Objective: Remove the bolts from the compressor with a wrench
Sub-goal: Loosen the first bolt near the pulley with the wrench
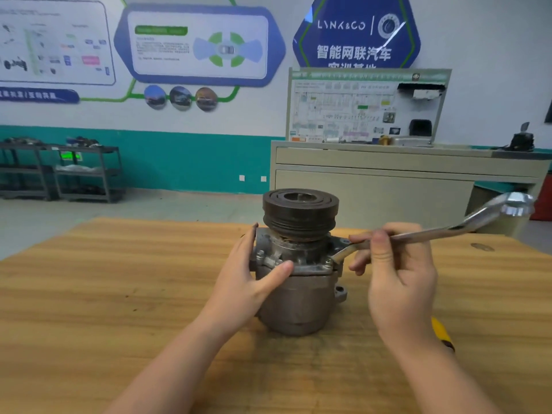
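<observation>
My left hand (pixel 254 273) is wrapped against the left side of the compressor (pixel 297 282), fingers reaching round behind it and the thumb pressed flat across the front of the flange, steadying it. My right hand (pixel 397 279) sits just to the right of the compressor with its fingers curled round the shank of the wrench (pixel 424 233), pinching it close to the lower end. That lower end of the wrench meets the compressor at a bolt (pixel 328 261) on the right front corner of the flange; whether the ring is fully seated over the bolt head I cannot tell. From my right hand the wrench runs up and away to the right, and its free ring end hangs in the air well off from the compressor. The compressor stands upright on the table (pixel 89 294), near the middle of the far half, with its dark grooved pulley (pixel 300 213) on top. A mounting ear sticks out low on the compressor's right side. Just behind my right forearm, to the right of the compressor, a yellow handle (pixel 442 333) with a black end lies on the table, mostly hidden. Beyond the compressor stands a beige cabinet (pixel 388 180) carrying a wiring diagram board (pixel 358 106).
</observation>
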